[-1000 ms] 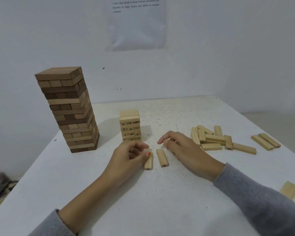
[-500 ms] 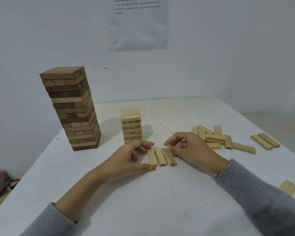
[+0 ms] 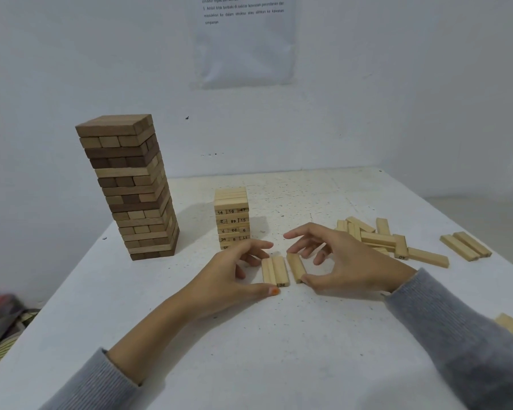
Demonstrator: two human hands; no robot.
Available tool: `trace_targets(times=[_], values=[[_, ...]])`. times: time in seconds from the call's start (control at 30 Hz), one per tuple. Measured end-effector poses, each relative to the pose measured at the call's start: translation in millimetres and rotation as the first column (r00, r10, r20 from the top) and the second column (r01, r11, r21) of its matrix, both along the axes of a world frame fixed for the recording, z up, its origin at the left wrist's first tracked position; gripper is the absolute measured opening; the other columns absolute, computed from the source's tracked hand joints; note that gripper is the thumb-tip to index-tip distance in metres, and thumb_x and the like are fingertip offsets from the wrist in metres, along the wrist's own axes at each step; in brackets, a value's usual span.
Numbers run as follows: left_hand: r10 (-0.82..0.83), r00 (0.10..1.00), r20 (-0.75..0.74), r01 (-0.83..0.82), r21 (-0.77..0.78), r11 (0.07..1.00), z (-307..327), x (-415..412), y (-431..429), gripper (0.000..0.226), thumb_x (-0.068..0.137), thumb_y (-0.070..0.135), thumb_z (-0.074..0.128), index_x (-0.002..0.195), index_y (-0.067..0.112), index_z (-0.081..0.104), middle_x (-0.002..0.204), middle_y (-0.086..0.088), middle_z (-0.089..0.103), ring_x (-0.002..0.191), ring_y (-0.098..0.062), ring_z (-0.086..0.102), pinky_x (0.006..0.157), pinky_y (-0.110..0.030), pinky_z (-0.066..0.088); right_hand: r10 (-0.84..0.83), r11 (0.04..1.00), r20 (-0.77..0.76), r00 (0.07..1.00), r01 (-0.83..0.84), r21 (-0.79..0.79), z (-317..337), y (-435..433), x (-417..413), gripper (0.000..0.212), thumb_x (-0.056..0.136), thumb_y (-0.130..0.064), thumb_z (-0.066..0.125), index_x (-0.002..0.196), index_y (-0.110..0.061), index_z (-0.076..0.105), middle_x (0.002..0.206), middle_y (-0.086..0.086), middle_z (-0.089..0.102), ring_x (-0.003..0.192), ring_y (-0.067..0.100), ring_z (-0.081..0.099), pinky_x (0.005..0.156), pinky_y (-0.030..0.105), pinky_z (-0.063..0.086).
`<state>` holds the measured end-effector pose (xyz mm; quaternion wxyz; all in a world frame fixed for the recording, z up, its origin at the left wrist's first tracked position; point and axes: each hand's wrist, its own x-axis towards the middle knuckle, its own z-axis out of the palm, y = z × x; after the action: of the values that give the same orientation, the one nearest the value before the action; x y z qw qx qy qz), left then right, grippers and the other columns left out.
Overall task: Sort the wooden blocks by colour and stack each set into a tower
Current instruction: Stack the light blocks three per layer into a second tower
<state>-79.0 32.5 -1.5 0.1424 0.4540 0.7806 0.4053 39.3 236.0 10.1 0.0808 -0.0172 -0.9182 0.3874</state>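
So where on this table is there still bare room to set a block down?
Bare table runs along the near edge between the forearms, between the dark tower and pale tower, and behind the pale tower toward the wall. Crowded: the loose pile on the right, and the three blocks between left hand and right hand.

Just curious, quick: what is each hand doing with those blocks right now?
Left hand: pinches the pair of pale blocks.
Right hand: pinches the single pale block by its ends.
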Motion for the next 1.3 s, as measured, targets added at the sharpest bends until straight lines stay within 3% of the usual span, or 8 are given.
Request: trace_targets(times=[0.27,0.57,1.3], values=[[0.009,1.0,-0.005,-0.009,0.016,1.0,0,1,1,0.065,0.068,0.036,0.083,0.125,0.034,0.052,0.113,0.02,0.062,0.105,0.006,0.053,0.075,-0.01,0.044,0.031,0.996,0.017,0.999,-0.029,-0.08,-2,-5,1,0.07,0.073,-0.02,0.082,0.129,-0.043,0.047,0.113,-0.017,0.063,0.1,0.001,0.057,0.09,0.02,0.049],[0.035,0.999,0.002,-0.035,0.061,0.997,-3,1,2,0.065,0.066,0.028,0.087,0.121,0.037,0.054,0.107,0.017,0.065,0.1,-0.001,0.057,0.07,-0.013,0.044,0.025,0.991,-0.022,0.999,-0.028,-0.131,-7,-8,-3,0.071,0.068,-0.019,0.086,0.125,-0.04,0.05,0.108,-0.013,0.065,0.098,0.001,0.056,0.086,0.016,0.047],[0.009,1.0,0.002,-0.009,0.031,0.999,0,2,1,0.066,0.066,0.033,0.085,0.123,0.037,0.052,0.109,0.019,0.065,0.102,0.003,0.055,0.072,-0.013,0.044,0.014,0.992,-0.057,0.998,-0.021,-0.121,-11,-9,-6,0.072,0.064,-0.022,0.089,0.122,-0.041,0.053,0.103,-0.011,0.066,0.096,0.006,0.06,0.09,0.023,0.05]])
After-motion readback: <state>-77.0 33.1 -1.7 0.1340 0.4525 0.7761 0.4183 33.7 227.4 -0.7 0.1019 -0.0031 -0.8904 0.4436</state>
